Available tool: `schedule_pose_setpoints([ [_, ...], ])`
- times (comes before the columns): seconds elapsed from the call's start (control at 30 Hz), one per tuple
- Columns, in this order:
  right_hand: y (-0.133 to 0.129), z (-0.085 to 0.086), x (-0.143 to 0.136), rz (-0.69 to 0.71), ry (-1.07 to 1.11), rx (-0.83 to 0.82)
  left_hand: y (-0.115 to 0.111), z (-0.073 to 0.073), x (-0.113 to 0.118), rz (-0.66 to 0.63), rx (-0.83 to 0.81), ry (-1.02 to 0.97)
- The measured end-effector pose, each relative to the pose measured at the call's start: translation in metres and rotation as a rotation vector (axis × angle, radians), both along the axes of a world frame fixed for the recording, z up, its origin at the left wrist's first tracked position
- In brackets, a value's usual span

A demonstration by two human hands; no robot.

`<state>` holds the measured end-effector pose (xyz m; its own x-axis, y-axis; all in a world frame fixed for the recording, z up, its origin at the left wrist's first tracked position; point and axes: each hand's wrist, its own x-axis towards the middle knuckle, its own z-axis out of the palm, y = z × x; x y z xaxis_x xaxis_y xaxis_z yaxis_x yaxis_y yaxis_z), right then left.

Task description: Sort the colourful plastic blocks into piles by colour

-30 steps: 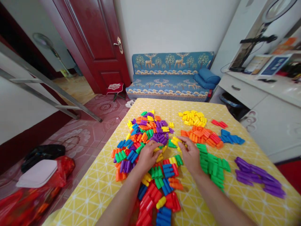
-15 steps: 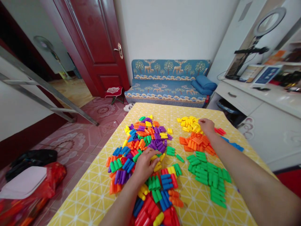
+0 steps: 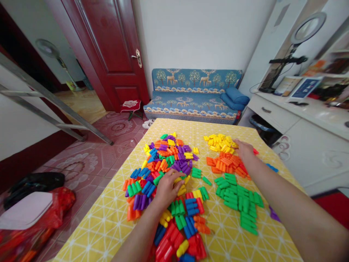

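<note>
Purple pieces [image 3: 274, 214] peek past a forearm [image 3: 283, 193] — right hand [image 3: 244, 150] at yellow pile [image 3: 219, 142], left hand [image 3: 167, 186] over mixed heap [image 3: 148, 188], either's grip impossible to tell — sofa [image 3: 174, 99] beyond.

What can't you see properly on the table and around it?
All in the head view:
- What lies beneath the left hand: the hand covers it.
- Whether the right hand grips anything at the yellow pile: its fingers hide that.
- How many purple pieces: the right forearm blocks them.
- Shelf things, far right: blurred.
</note>
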<state>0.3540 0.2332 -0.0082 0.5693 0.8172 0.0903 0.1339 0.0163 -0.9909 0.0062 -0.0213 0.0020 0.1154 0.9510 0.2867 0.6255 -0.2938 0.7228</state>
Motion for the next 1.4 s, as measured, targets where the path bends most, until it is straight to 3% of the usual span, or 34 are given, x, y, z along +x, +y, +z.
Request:
schedule_pose_setpoints([
  [0.13, 0.004, 0.014, -0.001, 0.024, 0.060, -0.093, 0.000, -0.001, 0.000, 0.001, -0.001, 0.001],
  [0.27, 0.004, 0.021, -0.009, 0.060, -0.035, -0.124, 0.000, -0.001, 0.000, -0.002, -0.001, 0.005],
  [0.67, -0.026, 0.017, -0.061, 0.349, -0.795, -0.144, 0.001, -0.002, -0.001, -0.007, 0.015, -0.013],
  [0.93, -0.030, 0.027, -0.068, 0.308, -1.034, -0.259, 0.000, 0.000, 0.000, 0.000, 0.003, -0.015],
  [1.03, -0.040, 0.036, -0.074, 0.235, -1.068, -0.151, -0.001, 0.000, 0.000, 0.003, 0.001, -0.012],
  [1.1, -0.059, 0.041, -0.088, 0.259, -0.971, 0.005, -0.001, 0.000, 0.000, 0.004, 0.007, -0.016],
  [1.2, -0.112, 0.039, -0.126, 0.534, -0.634, 0.164, 0.000, -0.001, -0.001, 0.000, 0.019, -0.034],
  [1.3, -0.179, 0.023, -0.169, 0.902, -0.427, 0.124, 0.002, -0.001, -0.002, 0.000, 0.032, -0.060],
  [1.33, -0.199, 0.017, -0.181, 0.977, -0.408, 0.096, 0.002, -0.001, -0.002, 0.000, 0.033, -0.071],
  [1.4, -0.228, 0.005, -0.199, 1.003, -0.354, 0.072, 0.001, 0.000, -0.003, -0.001, 0.028, -0.105],
])
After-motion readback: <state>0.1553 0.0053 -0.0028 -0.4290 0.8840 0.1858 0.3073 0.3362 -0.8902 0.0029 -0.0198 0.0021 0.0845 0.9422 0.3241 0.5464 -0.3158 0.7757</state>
